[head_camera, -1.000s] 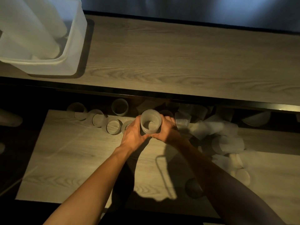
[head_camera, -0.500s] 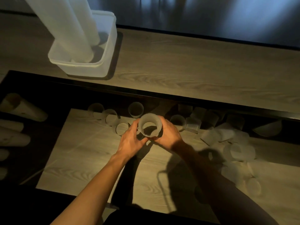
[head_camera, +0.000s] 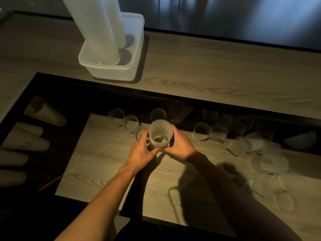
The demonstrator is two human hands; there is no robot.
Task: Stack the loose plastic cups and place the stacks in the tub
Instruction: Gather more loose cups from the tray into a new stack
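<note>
The left grip (head_camera: 141, 152) and right grip (head_camera: 180, 146) are clasping a ribbed translucent plastic cup stack (head_camera: 160, 134). Stacking seems to be finishing, and the next move is probably calling for a lift toward the far-left white plastic tub (head_camera: 107, 69).
</note>
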